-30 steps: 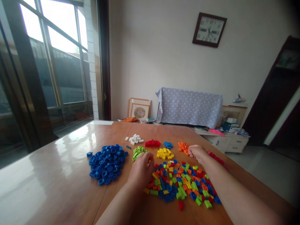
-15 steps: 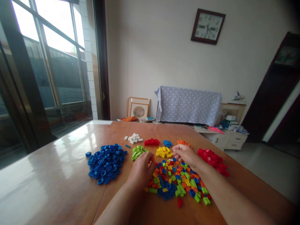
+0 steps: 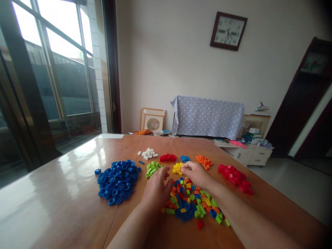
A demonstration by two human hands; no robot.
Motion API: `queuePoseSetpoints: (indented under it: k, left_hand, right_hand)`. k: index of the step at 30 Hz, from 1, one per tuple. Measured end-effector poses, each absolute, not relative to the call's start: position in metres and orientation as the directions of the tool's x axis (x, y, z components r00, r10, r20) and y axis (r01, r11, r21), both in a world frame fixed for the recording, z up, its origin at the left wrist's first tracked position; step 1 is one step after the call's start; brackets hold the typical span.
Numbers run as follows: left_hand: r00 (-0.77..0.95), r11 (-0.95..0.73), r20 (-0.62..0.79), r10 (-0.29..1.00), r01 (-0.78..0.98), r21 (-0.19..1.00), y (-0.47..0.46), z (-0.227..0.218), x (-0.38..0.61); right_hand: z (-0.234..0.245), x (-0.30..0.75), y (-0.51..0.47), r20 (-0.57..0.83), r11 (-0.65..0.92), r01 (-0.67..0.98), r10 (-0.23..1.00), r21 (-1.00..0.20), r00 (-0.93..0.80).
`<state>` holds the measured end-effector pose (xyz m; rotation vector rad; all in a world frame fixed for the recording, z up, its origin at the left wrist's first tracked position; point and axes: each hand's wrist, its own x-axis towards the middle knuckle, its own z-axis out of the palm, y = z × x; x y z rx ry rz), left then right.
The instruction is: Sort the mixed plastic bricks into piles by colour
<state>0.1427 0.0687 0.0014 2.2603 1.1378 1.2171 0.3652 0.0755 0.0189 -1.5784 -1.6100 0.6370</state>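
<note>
A mixed pile of coloured bricks lies on the wooden table in front of me. My left hand rests at the pile's left edge, fingers loosely curled, thumb and forefinger close together. My right hand hovers over the pile's far side beside the yellow bricks, fingers pinched; what it holds is hidden. Sorted heaps surround it: blue round bricks, green, white, red, small blue, orange and a larger red heap.
Beyond the table stand a cloth-covered object, framed pictures on the floor and a low white cabinet with clutter. A window fills the left wall; a clock hangs above.
My right hand has moved left, from the orange heap across to the yellow bricks. My left hand has stayed at the pile's left edge.
</note>
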Motion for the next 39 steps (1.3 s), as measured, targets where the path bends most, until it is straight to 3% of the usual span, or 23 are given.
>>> queuePoseSetpoints:
  k: [2, 6, 13, 21, 29, 39]
  left_hand:
    - [0.306, -0.612, 0.54, 0.784, 0.522, 0.593, 0.069, 0.002, 0.142]
    - [0.311, -0.606, 0.533, 0.787, 0.554, 0.57, 0.069, 0.004, 0.14]
    - [0.308, -0.591, 0.524, 0.794, 0.592, 0.548, 0.067, 0.009, 0.138]
    - [0.284, -0.564, 0.512, 0.811, 0.612, 0.554, 0.066, 0.014, 0.138]
    - [0.279, -0.566, 0.519, 0.808, 0.611, 0.553, 0.067, 0.013, 0.138]
    - [0.29, -0.566, 0.513, 0.808, 0.623, 0.54, 0.067, 0.012, 0.137]
  right_hand:
    - [0.016, 0.401, 0.09, 0.219, -0.045, 0.752, 0.943, -0.658, 0.249]
    - [0.012, 0.47, 0.109, 0.201, -0.258, 0.804, 0.886, -0.535, 0.418]
    - [-0.009, 0.515, 0.124, 0.143, -0.387, 0.837, 0.871, -0.387, 0.47]
    - [-0.014, 0.519, 0.122, 0.218, -0.344, 0.86, 0.869, -0.377, 0.444]
    - [-0.013, 0.498, 0.112, 0.208, -0.23, 0.871, 0.915, -0.434, 0.345]
    - [-0.007, 0.439, 0.103, 0.078, 0.036, 0.848, 0.997, -0.529, 0.006]
